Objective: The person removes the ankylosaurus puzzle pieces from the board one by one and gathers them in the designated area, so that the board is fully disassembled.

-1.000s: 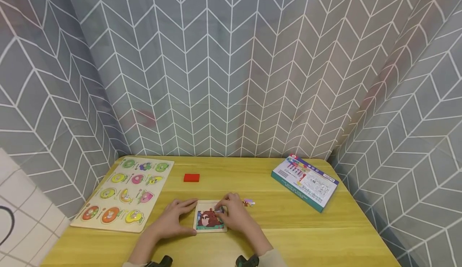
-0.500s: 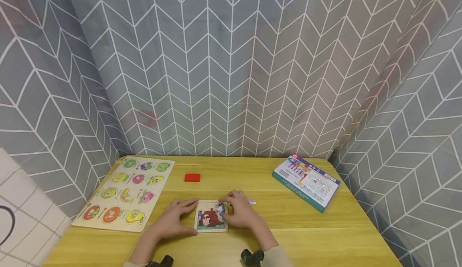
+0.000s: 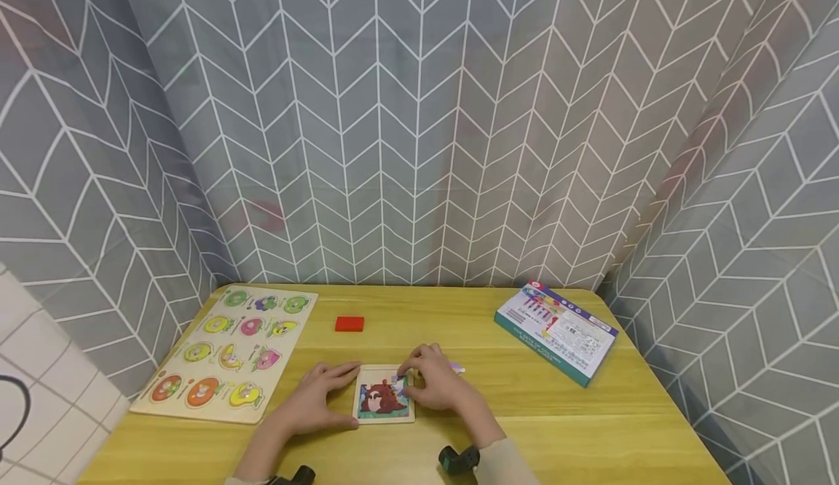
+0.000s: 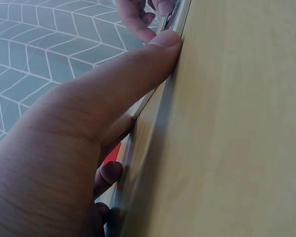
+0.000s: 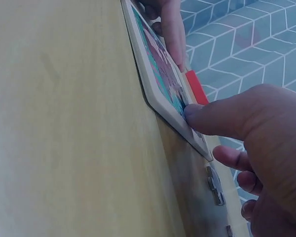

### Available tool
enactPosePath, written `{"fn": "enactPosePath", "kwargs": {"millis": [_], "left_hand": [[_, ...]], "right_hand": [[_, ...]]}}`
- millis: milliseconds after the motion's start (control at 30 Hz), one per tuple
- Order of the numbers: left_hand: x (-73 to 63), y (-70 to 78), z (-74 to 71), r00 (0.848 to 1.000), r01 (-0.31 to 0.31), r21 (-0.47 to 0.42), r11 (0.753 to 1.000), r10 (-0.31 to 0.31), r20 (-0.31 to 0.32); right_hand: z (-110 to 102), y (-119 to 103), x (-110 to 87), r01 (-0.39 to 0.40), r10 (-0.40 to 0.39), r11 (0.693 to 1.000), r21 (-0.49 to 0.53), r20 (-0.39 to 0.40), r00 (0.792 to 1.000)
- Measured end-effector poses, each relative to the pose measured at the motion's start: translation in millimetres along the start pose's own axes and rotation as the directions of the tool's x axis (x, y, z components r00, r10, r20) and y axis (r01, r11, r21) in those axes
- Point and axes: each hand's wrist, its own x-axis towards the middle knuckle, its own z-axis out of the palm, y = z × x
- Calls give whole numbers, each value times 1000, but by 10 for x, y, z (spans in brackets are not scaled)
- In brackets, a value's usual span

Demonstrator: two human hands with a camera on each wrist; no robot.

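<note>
A small wooden-framed jigsaw puzzle [image 3: 384, 421] with a brown animal picture lies on the table. My left hand [image 3: 317, 397] rests beside its left edge, thumb at the near corner and index finger at the far corner; the left wrist view shows this thumb [image 4: 160, 47] against the frame. Over the right side of the puzzle is my right hand [image 3: 435, 383], its thumb and index finger around a pale blue puzzle piece [image 3: 398, 384] near the upper right corner. In the right wrist view the right thumb [image 5: 212, 117] presses on the picture. Its index fingertip is hidden there.
Loose puzzle pieces [image 3: 457, 368] lie just right of my right hand, partly covered by it. A red block [image 3: 349, 323] sits behind the puzzle. To the left is a fruit peg board [image 3: 216, 389]; a boxed set [image 3: 557, 332] lies at the back right. Patterned curtains surround the table.
My right hand has shifted slightly right from over the picture, its fingers now at the upper right part of the puzzle, where the pale piece shows more. My left hand stays in place.
</note>
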Motion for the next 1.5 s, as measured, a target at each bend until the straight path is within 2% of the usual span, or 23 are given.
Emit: {"fn": "enactPosePath", "kwargs": {"millis": [367, 700, 1000, 1300, 1500], "left_hand": [[-2, -4, 13, 1000, 15, -17, 1000, -15, -2], [2, -20, 24, 1000, 28, -26, 999, -28, 1], [-4, -17, 21, 1000, 25, -26, 999, -25, -1], [-10, -25, 21, 1000, 14, -19, 1000, -14, -5], [-5, -13, 3, 1000, 1, -2, 1000, -1, -6]], "right_hand": [[-7, -29, -4, 27, -27, 999, -26, 6, 1000], [-24, -29, -1, 50, -48, 998, 39, -47, 998], [-29, -24, 4, 40, -33, 994, 98, -64, 997], [-26, -36, 12, -1, 16, 986, 170, -88, 996], [-4, -39, 24, 16, 1, 988, 151, -112, 994]]}}
